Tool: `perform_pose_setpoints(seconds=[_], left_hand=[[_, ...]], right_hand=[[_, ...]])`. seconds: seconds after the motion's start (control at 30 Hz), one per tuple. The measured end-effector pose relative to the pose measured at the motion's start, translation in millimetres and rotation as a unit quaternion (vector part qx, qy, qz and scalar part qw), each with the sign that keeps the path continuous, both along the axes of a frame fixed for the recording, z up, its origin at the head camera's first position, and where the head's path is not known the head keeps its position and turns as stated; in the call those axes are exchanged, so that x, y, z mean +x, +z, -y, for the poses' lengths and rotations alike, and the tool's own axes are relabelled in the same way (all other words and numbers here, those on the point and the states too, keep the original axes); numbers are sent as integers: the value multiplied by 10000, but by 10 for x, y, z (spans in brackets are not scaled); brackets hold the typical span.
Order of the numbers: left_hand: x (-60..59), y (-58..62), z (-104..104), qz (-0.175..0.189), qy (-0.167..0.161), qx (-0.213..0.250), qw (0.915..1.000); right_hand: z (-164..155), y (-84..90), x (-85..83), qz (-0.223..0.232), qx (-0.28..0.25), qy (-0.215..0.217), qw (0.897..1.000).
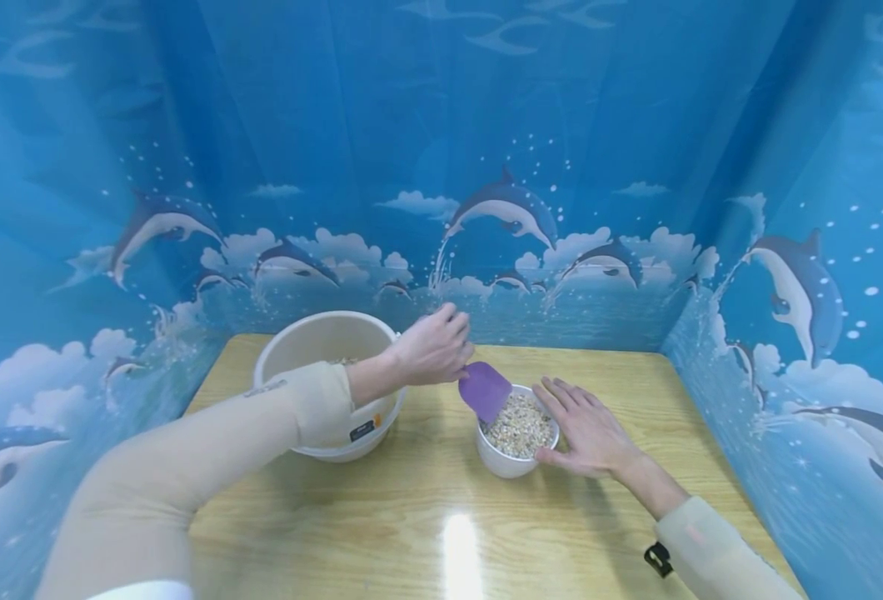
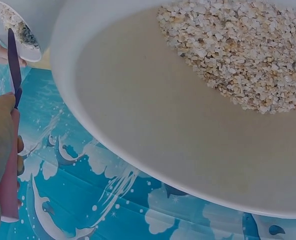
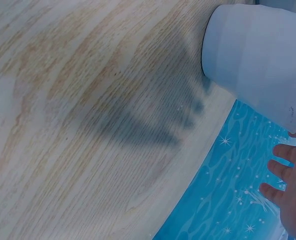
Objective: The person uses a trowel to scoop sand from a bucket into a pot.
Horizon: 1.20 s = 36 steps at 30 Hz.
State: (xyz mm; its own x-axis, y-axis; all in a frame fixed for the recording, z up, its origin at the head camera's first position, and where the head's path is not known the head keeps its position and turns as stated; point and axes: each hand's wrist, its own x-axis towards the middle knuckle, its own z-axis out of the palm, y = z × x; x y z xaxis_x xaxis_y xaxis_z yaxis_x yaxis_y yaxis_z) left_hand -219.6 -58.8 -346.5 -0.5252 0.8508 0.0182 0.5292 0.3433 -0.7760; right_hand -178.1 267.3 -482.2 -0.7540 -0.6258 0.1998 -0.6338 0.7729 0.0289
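A small shovel with a purple blade [image 1: 484, 390] and a pink handle [image 2: 8, 175] is held in my left hand [image 1: 434, 346], fingers wrapped round the handle. Its blade slants down over the left rim of a small white pot [image 1: 507, 464], and its tip is at the gravel [image 1: 522, 427] that fills the pot nearly to the brim. My right hand [image 1: 590, 432] lies along the pot's right side, fingers spread and thumb near the front rim. In the right wrist view the pot [image 3: 260, 55] partly hides that hand [image 3: 294, 185].
Left of the pot stands a large white tub [image 1: 282, 354], partly behind my left forearm, with pale gravel [image 2: 248, 55] on its bottom. Both containers rest on a wooden table [image 1: 351, 525]. Blue dolphin-print curtains [image 1: 441, 125] enclose the table's back and sides.
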Motion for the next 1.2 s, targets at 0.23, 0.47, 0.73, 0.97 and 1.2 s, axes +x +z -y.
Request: perform_pose_setpoints(seconds=[0.23, 0.47, 0.73, 0.97, 1.2], left_hand=[[-11, 2, 26, -115, -79, -41, 9999], [-25, -13, 42, -106, -61, 38, 9999], [-28, -72, 114, 315, 175, 545, 9979], [-25, -122, 223, 742, 312, 1040, 9913], [-19, -173, 338, 846, 444, 1160, 9886]], right_hand=[[2, -1, 6, 12, -5, -8, 10000], [-3, -7, 6, 22, 16, -14, 10000], [5, 12, 17, 48, 27, -22, 10000], [4, 28, 19, 33, 62, -14, 10000], [11, 47, 32, 76, 49, -40, 10000]])
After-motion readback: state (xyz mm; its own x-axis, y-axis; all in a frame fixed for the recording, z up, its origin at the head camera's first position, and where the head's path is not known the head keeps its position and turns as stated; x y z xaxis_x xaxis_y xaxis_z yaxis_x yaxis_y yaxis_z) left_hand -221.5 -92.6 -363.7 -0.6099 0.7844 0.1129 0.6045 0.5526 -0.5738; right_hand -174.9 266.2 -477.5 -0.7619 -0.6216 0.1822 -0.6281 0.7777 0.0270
